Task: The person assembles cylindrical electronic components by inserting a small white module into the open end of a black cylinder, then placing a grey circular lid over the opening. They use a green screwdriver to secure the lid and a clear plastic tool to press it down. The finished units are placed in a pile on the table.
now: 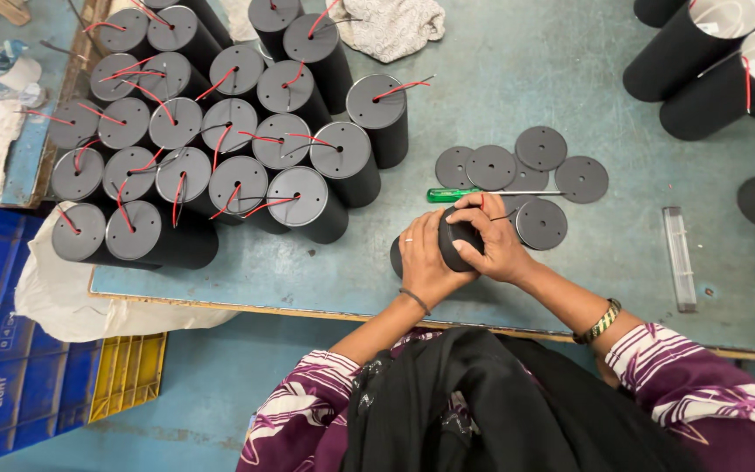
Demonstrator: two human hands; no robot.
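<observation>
Just below the green-handled screwdriver (pixel 453 194), both hands clasp a black cylindrical housing (pixel 456 245) on the blue counter (pixel 570 79): left hand (pixel 425 260) wrapped around, right hand (pixel 493 243) closed over its end. Steadying it against rolling seems wise.

I see purple sleeves with a white pattern, a black scarf down the front, a ring and thin dark band on my left hand (pixel 425 262), a gold bracelet by my right hand (pixel 498 249).
</observation>
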